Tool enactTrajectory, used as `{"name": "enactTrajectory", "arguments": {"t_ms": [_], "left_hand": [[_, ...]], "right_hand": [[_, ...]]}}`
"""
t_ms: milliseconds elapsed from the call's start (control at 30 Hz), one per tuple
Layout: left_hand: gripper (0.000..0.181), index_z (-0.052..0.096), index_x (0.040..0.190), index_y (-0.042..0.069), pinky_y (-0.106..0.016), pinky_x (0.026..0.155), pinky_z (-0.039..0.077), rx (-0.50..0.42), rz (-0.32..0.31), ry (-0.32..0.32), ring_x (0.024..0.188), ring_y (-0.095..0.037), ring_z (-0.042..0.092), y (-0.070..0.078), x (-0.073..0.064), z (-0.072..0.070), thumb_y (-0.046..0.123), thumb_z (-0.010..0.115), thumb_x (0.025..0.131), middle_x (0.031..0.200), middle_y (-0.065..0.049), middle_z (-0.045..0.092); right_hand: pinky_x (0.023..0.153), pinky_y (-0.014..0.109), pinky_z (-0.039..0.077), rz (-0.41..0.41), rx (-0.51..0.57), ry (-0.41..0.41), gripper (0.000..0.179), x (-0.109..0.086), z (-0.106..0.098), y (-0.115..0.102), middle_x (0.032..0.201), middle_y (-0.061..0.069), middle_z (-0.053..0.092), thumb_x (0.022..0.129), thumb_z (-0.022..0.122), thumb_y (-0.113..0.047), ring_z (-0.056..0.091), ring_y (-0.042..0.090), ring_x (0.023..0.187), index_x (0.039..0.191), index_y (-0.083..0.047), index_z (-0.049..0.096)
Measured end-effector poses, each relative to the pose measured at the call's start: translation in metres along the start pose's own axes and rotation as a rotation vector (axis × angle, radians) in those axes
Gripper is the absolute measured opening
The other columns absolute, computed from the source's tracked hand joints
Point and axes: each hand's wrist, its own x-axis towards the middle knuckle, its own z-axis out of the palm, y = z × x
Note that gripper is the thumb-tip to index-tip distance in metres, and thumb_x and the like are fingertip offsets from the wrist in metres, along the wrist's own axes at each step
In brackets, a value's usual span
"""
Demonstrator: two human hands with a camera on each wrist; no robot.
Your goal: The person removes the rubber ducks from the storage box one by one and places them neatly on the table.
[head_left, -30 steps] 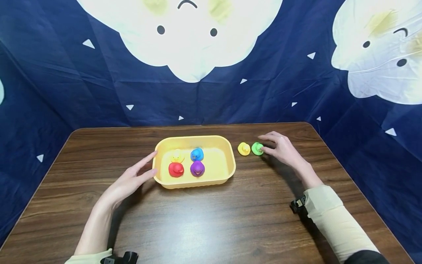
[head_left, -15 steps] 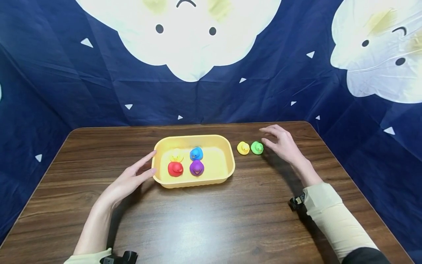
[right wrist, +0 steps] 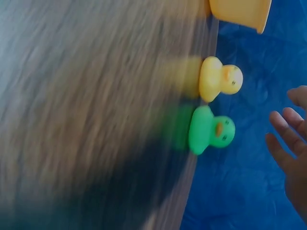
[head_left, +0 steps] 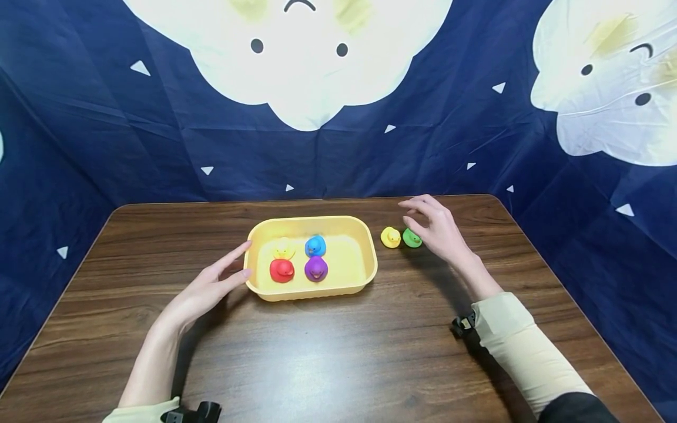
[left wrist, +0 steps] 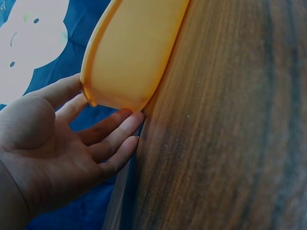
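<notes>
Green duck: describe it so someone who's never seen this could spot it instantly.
On the brown table, find the yellow tub and look past its right end, toward the right hand. First comes a yellow duck, then the green duck, farther from the tub and the only green one.

This looks like a small screened-off booth for recording work at a table; whether it stands in a home, a lab or an office cannot be told. Dark blue fabric [head_left: 317,161] rises behind the wooden table [head_left: 317,370] and along both its sides, hiding the room beyond. Its print is nursery-like: a big white cloud [head_left: 301,76] with an upside-down face, another cloud [head_left: 608,126] turned sideways, scattered white triangles. Black devices, one at the left cuff [head_left: 193,413], one at the right, suggest filming.
</notes>
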Motion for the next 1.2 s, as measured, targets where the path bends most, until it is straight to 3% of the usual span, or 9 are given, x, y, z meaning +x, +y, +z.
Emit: {"name": "enactTrajectory", "arguments": {"t_ms": [400,633,933,1200], "left_hand": [[0.071,0.020,0.166,0.031,-0.066,0.115,0.031,0.008,0.001,-0.004,0.147,-0.043,0.037,0.000,0.000,0.000,0.042,0.056,0.105,0.162,-0.024,0.038],[0.071,0.019,0.166,0.031,-0.068,0.115,0.031,0.013,0.005,-0.009,0.149,-0.043,0.035,-0.001,-0.001,-0.001,0.042,0.055,0.106,0.164,-0.023,0.035],[0.071,0.019,0.166,0.032,-0.068,0.115,0.030,0.016,-0.002,-0.009,0.148,-0.043,0.036,0.000,0.000,0.000,0.043,0.055,0.106,0.163,-0.024,0.036],[0.069,0.022,0.165,0.028,-0.058,0.113,0.034,0.003,0.050,0.004,0.144,-0.039,0.041,0.001,-0.002,0.000,0.039,0.055,0.106,0.157,-0.025,0.044]], "right_hand": [[0.083,0.037,0.052,-0.082,0.020,0.002,0.030,0.011,0.015,-0.029,0.116,0.005,0.070,0.092,0.075,-0.006,0.069,0.021,0.103,0.122,-0.013,0.074],[0.093,0.038,0.055,-0.105,0.056,-0.018,0.029,0.016,0.025,-0.045,0.117,0.003,0.069,0.094,0.073,-0.008,0.070,0.019,0.103,0.123,-0.013,0.074],[0.087,0.035,0.056,-0.119,0.061,-0.032,0.027,0.022,0.044,-0.068,0.117,0.002,0.068,0.095,0.072,-0.011,0.071,0.017,0.101,0.123,-0.013,0.073],[0.087,0.035,0.055,-0.128,0.084,-0.046,0.027,0.024,0.058,-0.083,0.115,0.002,0.070,0.095,0.073,-0.011,0.069,0.019,0.102,0.122,-0.014,0.074]]}}
